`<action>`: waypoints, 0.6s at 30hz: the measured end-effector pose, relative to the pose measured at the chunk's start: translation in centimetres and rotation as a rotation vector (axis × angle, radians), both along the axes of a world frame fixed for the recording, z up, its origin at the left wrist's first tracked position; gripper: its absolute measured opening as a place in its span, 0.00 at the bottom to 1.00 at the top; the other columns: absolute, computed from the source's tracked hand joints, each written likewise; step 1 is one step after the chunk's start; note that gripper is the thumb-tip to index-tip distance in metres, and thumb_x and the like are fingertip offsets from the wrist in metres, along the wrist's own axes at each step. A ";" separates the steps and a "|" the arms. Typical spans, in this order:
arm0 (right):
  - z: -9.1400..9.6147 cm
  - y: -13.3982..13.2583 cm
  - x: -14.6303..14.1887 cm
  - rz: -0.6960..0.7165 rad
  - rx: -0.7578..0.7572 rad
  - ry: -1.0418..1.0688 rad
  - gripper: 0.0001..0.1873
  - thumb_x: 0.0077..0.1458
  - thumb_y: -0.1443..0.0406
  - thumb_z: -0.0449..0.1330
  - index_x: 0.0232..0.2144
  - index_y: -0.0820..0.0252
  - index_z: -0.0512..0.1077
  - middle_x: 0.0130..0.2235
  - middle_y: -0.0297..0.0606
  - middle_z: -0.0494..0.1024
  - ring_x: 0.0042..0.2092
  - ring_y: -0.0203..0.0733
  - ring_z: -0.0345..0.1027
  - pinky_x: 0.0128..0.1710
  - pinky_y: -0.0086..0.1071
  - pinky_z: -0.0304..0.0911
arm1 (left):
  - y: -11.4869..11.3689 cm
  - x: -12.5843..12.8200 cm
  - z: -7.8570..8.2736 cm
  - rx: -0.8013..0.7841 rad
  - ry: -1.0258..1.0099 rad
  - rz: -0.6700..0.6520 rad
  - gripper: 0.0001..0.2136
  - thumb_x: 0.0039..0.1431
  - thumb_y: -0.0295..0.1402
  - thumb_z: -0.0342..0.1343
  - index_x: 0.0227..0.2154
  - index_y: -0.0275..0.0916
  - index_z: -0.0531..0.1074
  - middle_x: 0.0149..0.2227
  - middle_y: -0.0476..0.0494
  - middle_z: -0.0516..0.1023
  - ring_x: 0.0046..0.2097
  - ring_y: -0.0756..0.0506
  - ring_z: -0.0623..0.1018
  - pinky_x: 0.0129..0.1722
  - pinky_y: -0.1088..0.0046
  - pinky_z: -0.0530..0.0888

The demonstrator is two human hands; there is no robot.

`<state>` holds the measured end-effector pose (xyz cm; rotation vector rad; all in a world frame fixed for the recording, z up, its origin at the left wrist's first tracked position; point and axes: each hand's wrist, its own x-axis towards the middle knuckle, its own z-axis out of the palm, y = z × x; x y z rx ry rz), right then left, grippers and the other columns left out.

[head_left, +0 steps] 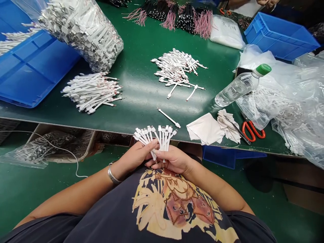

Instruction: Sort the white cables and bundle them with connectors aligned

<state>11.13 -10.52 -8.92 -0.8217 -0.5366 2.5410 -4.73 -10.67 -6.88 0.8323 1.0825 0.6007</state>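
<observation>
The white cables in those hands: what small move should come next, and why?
Probably the right hand should even up the white cables, I'd judge: their ends fan out at uneven heights above the fingers, while the left hand is already holding the bunch steady.

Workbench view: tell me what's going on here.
A person holds a bunch of short white cables in both hands, the left hand and the right hand together at the edge of a green workbench. More cables lie in a left pile and a centre pile on the bench, with a single cable just ahead of the hands. Orange-handled scissors lie off to the right.
</observation>
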 end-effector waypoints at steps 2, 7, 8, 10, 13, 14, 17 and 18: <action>0.1 0.1 -0.2 0.015 -0.010 -0.015 0.22 0.43 0.60 0.69 0.39 0.66 0.72 0.38 0.43 0.79 0.36 0.38 0.76 0.32 0.24 0.71 | 0.3 -0.3 0.1 0.028 0.051 -0.078 0.20 0.57 0.49 0.50 0.24 0.35 0.69 0.18 0.52 0.62 0.19 0.54 0.60 0.19 0.80 0.59; 0.2 0.3 -0.5 0.012 -0.034 -0.050 0.19 0.44 0.61 0.69 0.37 0.66 0.72 0.35 0.41 0.79 0.33 0.37 0.76 0.29 0.23 0.70 | 1.3 -1.9 0.1 0.119 0.141 -0.314 0.27 0.59 0.53 0.41 0.17 0.36 0.67 0.16 0.50 0.62 0.22 0.51 0.63 0.27 0.76 0.65; 0.2 0.3 -0.5 0.010 -0.038 -0.051 0.18 0.44 0.62 0.69 0.36 0.66 0.72 0.35 0.41 0.79 0.33 0.37 0.76 0.29 0.23 0.69 | 1.4 -2.5 0.4 0.159 0.189 -0.376 0.27 0.59 0.52 0.42 0.17 0.35 0.68 0.17 0.48 0.65 0.23 0.50 0.64 0.28 0.76 0.65; 0.2 0.4 -0.5 0.012 -0.038 -0.045 0.18 0.44 0.62 0.69 0.36 0.66 0.72 0.35 0.41 0.79 0.33 0.37 0.76 0.29 0.23 0.69 | 1.6 -3.8 1.5 0.272 0.347 -0.471 0.23 0.58 0.50 0.47 0.20 0.35 0.72 0.22 0.46 0.72 0.26 0.49 0.68 0.29 0.76 0.65; 0.4 0.5 -0.4 0.013 -0.042 -0.033 0.18 0.44 0.62 0.68 0.38 0.67 0.72 0.34 0.41 0.79 0.33 0.37 0.76 0.29 0.23 0.69 | 2.1 -5.0 3.7 0.533 0.625 -0.405 0.14 0.56 0.44 0.53 0.31 0.39 0.77 0.30 0.45 0.77 0.31 0.46 0.72 0.32 0.74 0.67; 0.4 0.5 -0.4 0.013 -0.048 -0.028 0.19 0.44 0.63 0.68 0.38 0.67 0.72 0.34 0.41 0.79 0.33 0.37 0.76 0.30 0.23 0.69 | 2.4 -5.0 4.3 0.666 0.715 -0.333 0.13 0.57 0.43 0.53 0.35 0.40 0.77 0.32 0.44 0.78 0.33 0.45 0.73 0.35 0.73 0.67; 0.4 0.6 -0.4 0.007 -0.064 -0.017 0.21 0.43 0.63 0.69 0.40 0.67 0.72 0.34 0.41 0.79 0.33 0.37 0.76 0.30 0.23 0.70 | 4.0 -3.8 4.9 1.049 0.922 -0.254 0.16 0.56 0.40 0.54 0.44 0.39 0.75 0.41 0.40 0.76 0.42 0.41 0.71 0.47 0.64 0.65; 0.4 0.5 -0.4 0.004 -0.067 -0.013 0.21 0.43 0.63 0.69 0.40 0.67 0.72 0.34 0.41 0.79 0.33 0.38 0.76 0.30 0.23 0.70 | 4.7 -3.3 4.8 1.124 0.950 -0.298 0.18 0.56 0.40 0.54 0.47 0.38 0.73 0.43 0.39 0.74 0.45 0.40 0.70 0.49 0.62 0.64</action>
